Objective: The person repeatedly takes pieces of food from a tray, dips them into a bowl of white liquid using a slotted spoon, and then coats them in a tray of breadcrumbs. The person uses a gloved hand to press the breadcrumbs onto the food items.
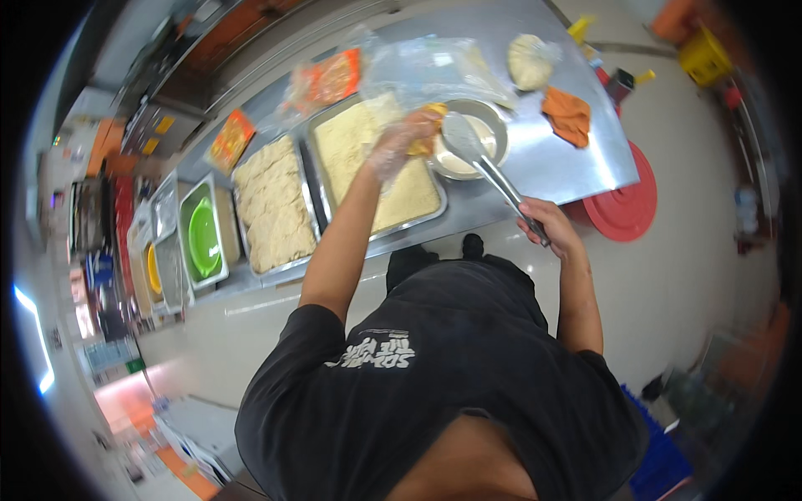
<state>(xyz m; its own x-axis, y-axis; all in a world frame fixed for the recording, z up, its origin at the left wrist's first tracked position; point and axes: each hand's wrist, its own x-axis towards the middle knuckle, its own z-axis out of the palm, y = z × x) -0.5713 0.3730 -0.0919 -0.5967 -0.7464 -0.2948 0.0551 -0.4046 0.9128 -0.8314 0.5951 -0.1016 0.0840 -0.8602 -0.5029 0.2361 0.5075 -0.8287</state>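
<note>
My left hand [404, 138], in a clear plastic glove, grips a yellow-orange piece of food [421, 148], blurred and partly hidden by the fingers. It is over the crumb tray's right side, beside a round metal bowl [501, 141] of creamy pale liquid [456, 161]. Bare, my right hand [551, 225] holds the handle end of a long metal utensil [501, 181]; whether spoon or tongs is unclear. Its broad head [462, 134] is above the bowl. Pale yellow crumbs [351, 169] fill the metal tray [442, 210] under my left forearm.
Left of the crumbs, another tray [310, 216] holds crumb-coated pieces [276, 200]. Beyond it is a container [219, 244] with a green basin [203, 235]. Plastic bags [432, 66], a tied bag [529, 62] and an orange cloth [567, 116] lie on the steel table [532, 169]. A red lidded bin [626, 206] stands right.
</note>
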